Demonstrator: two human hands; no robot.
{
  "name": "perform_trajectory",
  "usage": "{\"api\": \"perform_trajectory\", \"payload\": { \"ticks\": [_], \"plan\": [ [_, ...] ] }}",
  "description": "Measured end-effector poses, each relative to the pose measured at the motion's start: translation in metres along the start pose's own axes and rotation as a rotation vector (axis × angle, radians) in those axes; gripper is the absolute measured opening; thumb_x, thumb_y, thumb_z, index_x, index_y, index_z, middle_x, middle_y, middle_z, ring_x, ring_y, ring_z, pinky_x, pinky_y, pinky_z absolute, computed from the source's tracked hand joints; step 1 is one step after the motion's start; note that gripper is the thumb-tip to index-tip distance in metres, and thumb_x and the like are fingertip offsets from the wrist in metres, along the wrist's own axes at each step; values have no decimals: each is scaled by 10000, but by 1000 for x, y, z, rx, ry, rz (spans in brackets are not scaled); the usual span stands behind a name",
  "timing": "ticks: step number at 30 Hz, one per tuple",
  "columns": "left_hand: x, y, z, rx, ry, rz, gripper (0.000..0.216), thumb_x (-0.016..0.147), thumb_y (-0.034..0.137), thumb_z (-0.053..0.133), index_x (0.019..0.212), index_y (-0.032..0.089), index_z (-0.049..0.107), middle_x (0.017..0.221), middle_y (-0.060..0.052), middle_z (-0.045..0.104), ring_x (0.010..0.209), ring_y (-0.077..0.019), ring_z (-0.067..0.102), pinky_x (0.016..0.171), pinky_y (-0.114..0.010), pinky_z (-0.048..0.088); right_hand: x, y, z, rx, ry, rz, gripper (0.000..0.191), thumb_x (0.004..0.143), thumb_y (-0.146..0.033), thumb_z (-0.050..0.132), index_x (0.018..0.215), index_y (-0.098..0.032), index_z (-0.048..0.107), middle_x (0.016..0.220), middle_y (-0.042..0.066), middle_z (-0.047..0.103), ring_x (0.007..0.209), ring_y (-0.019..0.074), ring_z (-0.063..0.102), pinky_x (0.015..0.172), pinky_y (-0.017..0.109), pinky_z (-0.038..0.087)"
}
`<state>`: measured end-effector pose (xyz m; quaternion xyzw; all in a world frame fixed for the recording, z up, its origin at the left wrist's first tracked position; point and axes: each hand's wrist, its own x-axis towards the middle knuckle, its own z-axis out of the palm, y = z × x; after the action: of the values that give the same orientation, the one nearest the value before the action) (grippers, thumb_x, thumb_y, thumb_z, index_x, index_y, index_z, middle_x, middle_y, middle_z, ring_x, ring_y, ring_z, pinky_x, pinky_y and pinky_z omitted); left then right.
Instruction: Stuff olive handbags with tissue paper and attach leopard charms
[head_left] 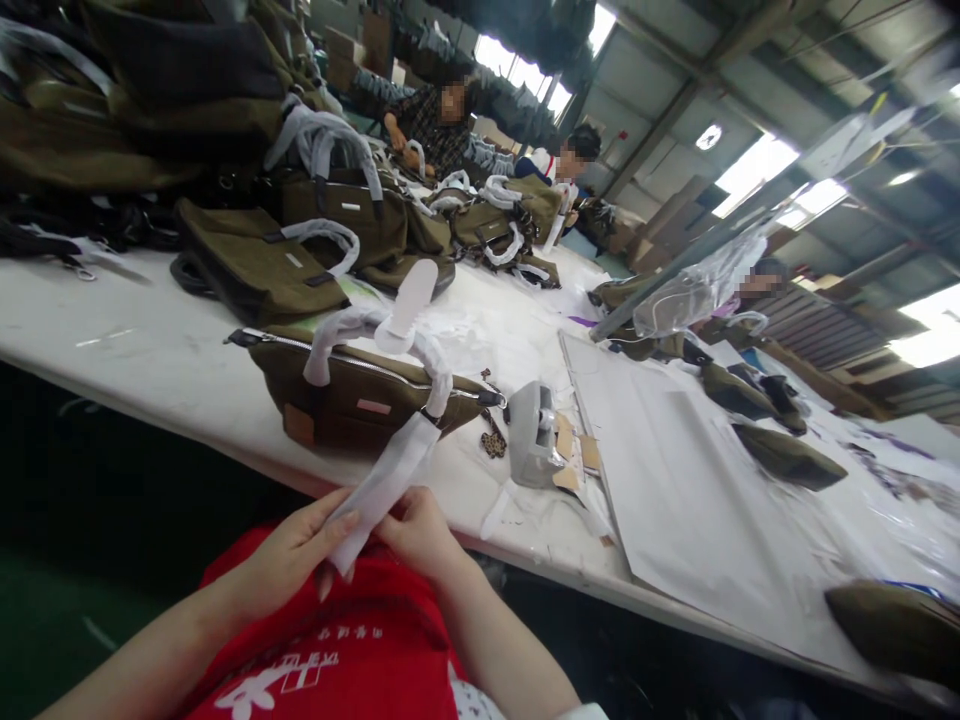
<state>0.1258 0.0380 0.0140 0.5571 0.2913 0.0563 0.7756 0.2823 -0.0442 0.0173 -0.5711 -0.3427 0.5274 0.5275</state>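
Both my hands hold a white strip of wrapping paper [386, 480] above my lap. My left hand [296, 555] pinches its lower end with fingers closed on it. My right hand [418, 530] grips the strip from the right side. The strip runs up to the handle of an olive-brown bag [352, 395] lying on the white table [150, 350] just in front of me. The bag's handle [375, 335] is partly wrapped in white paper, and its zipper runs along the top.
A grey tape dispenser [531, 435] stands right of the bag. A large white sheet [675, 470] lies further right. Several olive bags with wrapped handles [300, 240] pile up at the back left. Other people [442, 120] work at the far end. Small olive pieces [787, 455] lie right.
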Motion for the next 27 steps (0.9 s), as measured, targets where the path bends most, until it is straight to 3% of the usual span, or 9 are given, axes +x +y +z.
{"api": "perform_trajectory", "payload": {
  "ticks": [6, 9, 11, 13, 14, 18, 22, 24, 27],
  "plan": [
    [0, -4, 12, 4, -32, 15, 796, 889, 657, 488, 1470, 141, 315, 646, -19, 648, 435, -130, 526, 410, -219, 439, 13, 14, -1, -121, 97, -84, 98, 678, -177, 692, 772, -155, 708, 754, 36, 727, 691, 196, 660, 636, 284, 536],
    [5, -11, 2, 151, -30, 73, 725, 918, 617, 456, 1499, 204, 324, 809, -63, 705, 556, -183, 629, 511, -276, 531, 15, 19, -7, -223, 75, -82, 107, 714, -150, 639, 790, -151, 715, 790, 43, 733, 721, 197, 661, 647, 283, 528],
    [10, -15, -12, 329, 49, 157, 643, 924, 579, 470, 1463, 232, 416, 1064, -106, 718, 886, -253, 700, 784, -350, 586, 13, 19, -18, -237, 73, -60, 163, 751, -144, 597, 857, -147, 721, 809, 43, 734, 733, 190, 666, 653, 276, 525],
    [13, -16, -30, 494, 174, 212, 540, 919, 561, 481, 1329, 224, 578, 1231, -107, 677, 1160, -292, 619, 1030, -418, 489, 10, 18, -36, -262, 143, -46, 158, 791, -189, 589, 882, -141, 709, 758, 38, 711, 673, 172, 648, 618, 266, 513],
    [14, -15, -39, 545, 241, 223, 508, 916, 566, 475, 1239, 211, 643, 1241, -104, 676, 1193, -300, 599, 1069, -436, 456, 8, 17, -46, -273, 199, -48, 152, 807, -228, 597, 876, -138, 698, 713, 32, 689, 631, 163, 631, 595, 264, 505],
    [18, -2, -72, 489, 586, 287, 512, 878, 608, 485, 1083, 184, 686, 1048, -98, 739, 995, -282, 687, 924, -395, 550, 4, 12, -88, -286, 391, -111, 285, 841, -421, 635, 884, -140, 662, 688, 38, 647, 628, 172, 621, 599, 291, 519],
    [31, 15, -96, 418, 943, 466, 590, 826, 591, 579, 1239, 171, 584, 1170, -123, 688, 1023, -281, 679, 941, -424, 547, 15, 5, -117, -378, 619, -289, 525, 769, -464, 737, 1162, -147, 595, 1054, 129, 683, 938, 249, 662, 843, 399, 540],
    [43, 21, -106, 454, 1005, 503, 720, 777, 587, 648, 1345, 169, 498, 1342, -158, 585, 1175, -313, 608, 1031, -479, 493, 27, -1, -124, -422, 630, -367, 684, 713, -452, 792, 1277, -168, 530, 1255, 156, 617, 1130, 289, 608, 982, 457, 483],
    [64, 26, -116, 468, 857, 480, 834, 742, 601, 676, 1406, 166, 420, 1444, -177, 489, 1332, -348, 474, 1132, -542, 379, 50, -11, -125, -352, 442, -428, 822, 649, -486, 835, 1338, -195, 492, 1345, 147, 576, 1266, 318, 531, 1099, 508, 383]
  ]
}}
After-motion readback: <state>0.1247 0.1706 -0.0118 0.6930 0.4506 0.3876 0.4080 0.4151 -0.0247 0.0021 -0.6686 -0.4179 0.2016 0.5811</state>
